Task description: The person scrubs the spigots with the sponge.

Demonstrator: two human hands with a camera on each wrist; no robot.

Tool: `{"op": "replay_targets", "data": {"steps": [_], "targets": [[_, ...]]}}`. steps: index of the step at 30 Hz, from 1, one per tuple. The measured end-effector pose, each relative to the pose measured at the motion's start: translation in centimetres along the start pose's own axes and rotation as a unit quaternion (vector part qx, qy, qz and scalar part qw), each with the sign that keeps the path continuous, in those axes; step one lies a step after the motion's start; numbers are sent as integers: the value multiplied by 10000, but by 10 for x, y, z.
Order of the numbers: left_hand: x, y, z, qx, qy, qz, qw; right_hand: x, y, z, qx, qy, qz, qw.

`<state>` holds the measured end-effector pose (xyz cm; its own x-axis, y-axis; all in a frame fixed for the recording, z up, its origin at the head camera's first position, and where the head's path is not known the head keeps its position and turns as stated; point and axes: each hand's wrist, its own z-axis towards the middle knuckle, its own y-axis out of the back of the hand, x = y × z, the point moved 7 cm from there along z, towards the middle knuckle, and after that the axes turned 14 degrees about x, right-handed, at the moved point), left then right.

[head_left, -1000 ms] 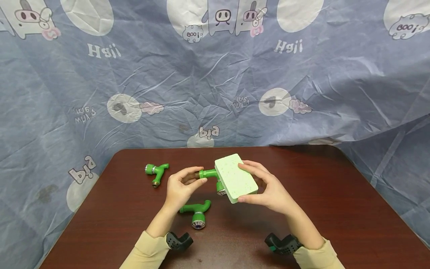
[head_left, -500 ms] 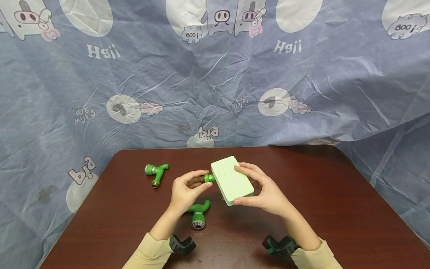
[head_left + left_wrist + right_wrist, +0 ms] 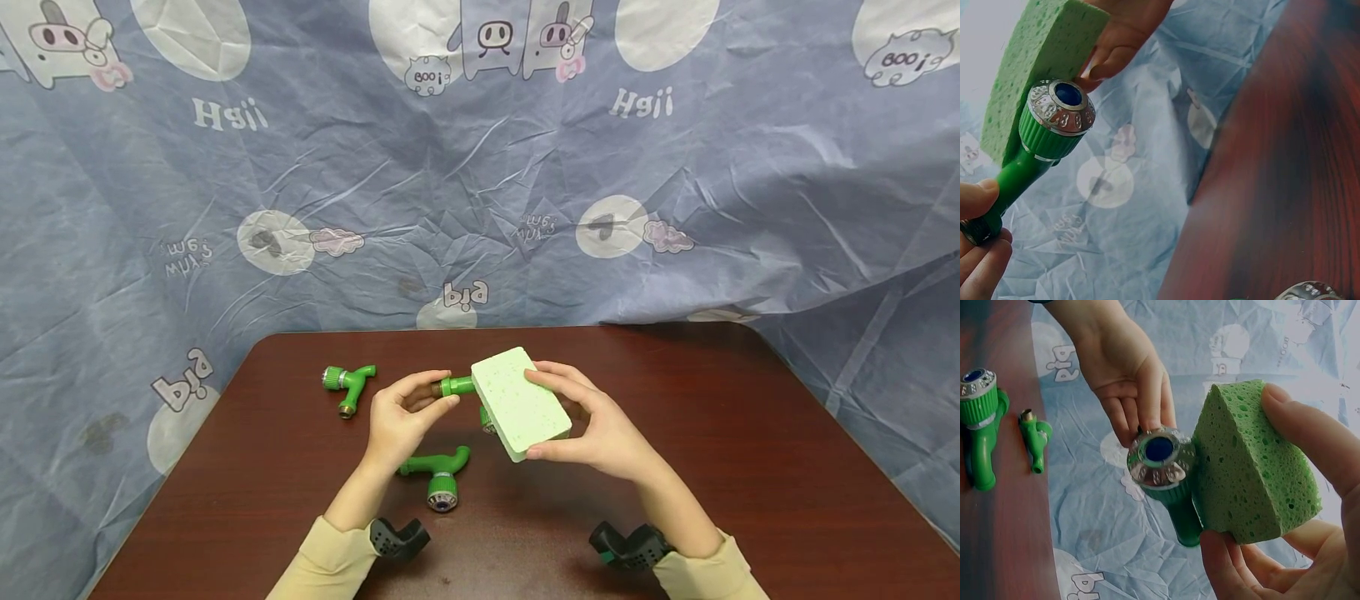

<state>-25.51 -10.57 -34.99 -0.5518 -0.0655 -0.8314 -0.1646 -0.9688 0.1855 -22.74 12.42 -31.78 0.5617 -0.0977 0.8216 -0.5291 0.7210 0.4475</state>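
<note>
My left hand (image 3: 400, 421) pinches a green faucet (image 3: 1019, 178) by its threaded brass inlet end, holding it above the table. A pale green sponge (image 3: 519, 403) is gripped between the thumb and fingers of my right hand (image 3: 603, 421). The sponge's broad side lies against the faucet body, covering much of it in the head view. In the right wrist view the faucet's ribbed green knob with a silver cap and blue centre (image 3: 1160, 450) sits beside the sponge, and the spout points down.
Two more green faucets lie on the dark red-brown table (image 3: 720, 450): one faucet (image 3: 441, 479) just below my left hand, a second faucet (image 3: 349, 387) farther back at left. A blue patterned cloth (image 3: 420, 167) hangs behind the table's far edge.
My left hand shifted right toward the sponge, then back left with the faucet, so more of its pipe shows again. The sponge moved slightly left and down from a second ago.
</note>
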Motion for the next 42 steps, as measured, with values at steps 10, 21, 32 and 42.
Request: {"op": "replay_targets", "data": {"steps": [10,21,32,42], "targets": [[-28,1,1,-4,218,100,9997,0,13,-3,-257,63,35,9996],[-31,-3,1,99,232,-14,9997,-5,24,-7,-707,-135,-13,9974],[-33,0,1,85,268,-106,9995,-3,24,-7,-759,-28,119,9970],[-33,-3,1,114,363,-132,9992,-4,18,-4,-734,46,329,9967]]}}
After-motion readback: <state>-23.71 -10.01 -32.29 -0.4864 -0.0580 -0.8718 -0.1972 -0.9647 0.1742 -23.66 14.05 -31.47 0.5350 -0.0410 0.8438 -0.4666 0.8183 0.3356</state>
